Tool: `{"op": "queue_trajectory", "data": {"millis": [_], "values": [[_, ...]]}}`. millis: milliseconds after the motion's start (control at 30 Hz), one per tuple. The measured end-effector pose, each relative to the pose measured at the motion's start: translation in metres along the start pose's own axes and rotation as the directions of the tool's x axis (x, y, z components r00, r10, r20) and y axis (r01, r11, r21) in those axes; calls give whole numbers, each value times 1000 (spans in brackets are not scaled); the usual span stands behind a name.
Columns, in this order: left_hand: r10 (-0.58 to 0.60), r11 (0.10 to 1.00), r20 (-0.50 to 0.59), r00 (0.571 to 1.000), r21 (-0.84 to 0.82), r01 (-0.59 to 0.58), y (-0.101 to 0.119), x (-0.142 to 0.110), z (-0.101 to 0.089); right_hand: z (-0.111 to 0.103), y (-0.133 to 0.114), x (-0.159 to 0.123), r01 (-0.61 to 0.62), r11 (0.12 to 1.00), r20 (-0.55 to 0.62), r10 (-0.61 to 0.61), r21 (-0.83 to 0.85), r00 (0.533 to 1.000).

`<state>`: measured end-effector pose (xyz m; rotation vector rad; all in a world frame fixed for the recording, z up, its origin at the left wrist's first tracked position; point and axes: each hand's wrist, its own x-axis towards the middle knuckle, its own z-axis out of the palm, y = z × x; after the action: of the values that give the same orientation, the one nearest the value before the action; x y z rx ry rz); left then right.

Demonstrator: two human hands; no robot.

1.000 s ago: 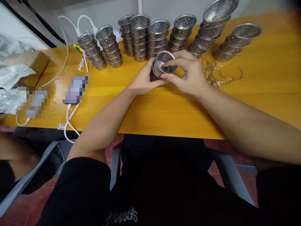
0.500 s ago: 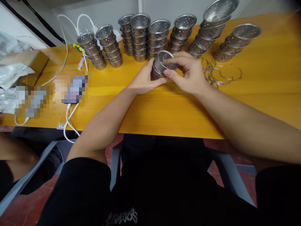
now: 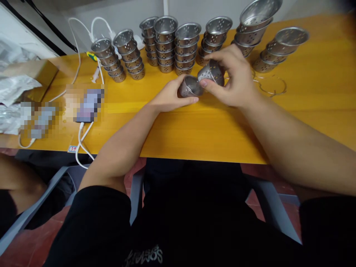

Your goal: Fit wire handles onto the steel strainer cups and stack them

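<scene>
My left hand (image 3: 170, 94) is wrapped round a perforated metal cup (image 3: 187, 88), tilted with its mouth to the right. Just to its right, my right hand (image 3: 235, 76) grips a second perforated metal cup (image 3: 209, 74) between thumb and fingers, this one tipped on its side. The two cups are close together above the table; whether their edges touch I cannot tell. Behind my hands stand stacks of the same cups, among them a stack (image 3: 185, 48) right behind the left-hand cup and another stack (image 3: 214, 39) behind the right-hand one.
Thin wire rings (image 3: 272, 86) lie right of my right hand on the yellow table (image 3: 200, 137). More stacked cups (image 3: 280, 48) stand at the back right. Left are a phone (image 3: 89, 105) with white cables, a cardboard box (image 3: 41, 76), plastic bags (image 3: 16, 89) and another person's leg (image 3: 22, 185).
My right hand has drawn one cup out of the other and moved it to the right, turning it on its side. My left hand keeps the other cup, now tilted rightward.
</scene>
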<state>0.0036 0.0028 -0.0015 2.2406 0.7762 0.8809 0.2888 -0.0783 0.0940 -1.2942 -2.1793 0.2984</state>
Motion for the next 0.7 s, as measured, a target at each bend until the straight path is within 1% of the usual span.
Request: {"op": "queue_trajectory", "data": {"millis": [67, 100, 167, 200, 267, 333, 433, 500, 567, 633, 700], "values": [[-27, 1000, -110, 994, 7, 28, -4, 4, -3, -4, 11, 1, -46, 998, 59, 48, -38, 997], [-45, 999, -174, 984, -6, 45, -5, 6, -5, -5, 16, 2, -44, 998, 106, 48, -38, 993], [-93, 995, -294, 951, -60, 79, -5, 12, -7, -4, 27, 3, 8, 1000, 202, -6, -5, 979], [-116, 992, -337, 934, -90, 91, -4, 14, -8, -2, 31, 3, 39, 999, 236, -43, 21, 971], [-146, 986, -389, 910, -128, 103, -1, 16, -10, 4, 33, 4, 73, 995, 289, -89, 66, 953], [-145, 987, -392, 908, -121, 105, -1, 17, -11, 10, 30, 4, 90, 990, 334, -120, 104, 935], [-96, 995, -341, 935, -33, 90, -7, 15, -11, 18, 21, 3, 124, 979, 373, -177, 163, 911], [-66, 997, -323, 944, 4, 71, -15, 14, -9, 19, 18, 2, 114, 974, 369, -181, 195, 912], [-70, 998, -342, 937, -25, 66, -20, 15, -7, 14, 19, 1, 106, 973, 358, -174, 203, 917], [-100, 994, -374, 922, -82, 75, -22, 17, -6, 3, 23, 2, 97, 984, 304, -139, 147, 943], [-122, 990, -389, 913, -113, 84, -20, 18, -6, -13, 29, 5, 41, 999, 216, -35, -21, 976]]}}
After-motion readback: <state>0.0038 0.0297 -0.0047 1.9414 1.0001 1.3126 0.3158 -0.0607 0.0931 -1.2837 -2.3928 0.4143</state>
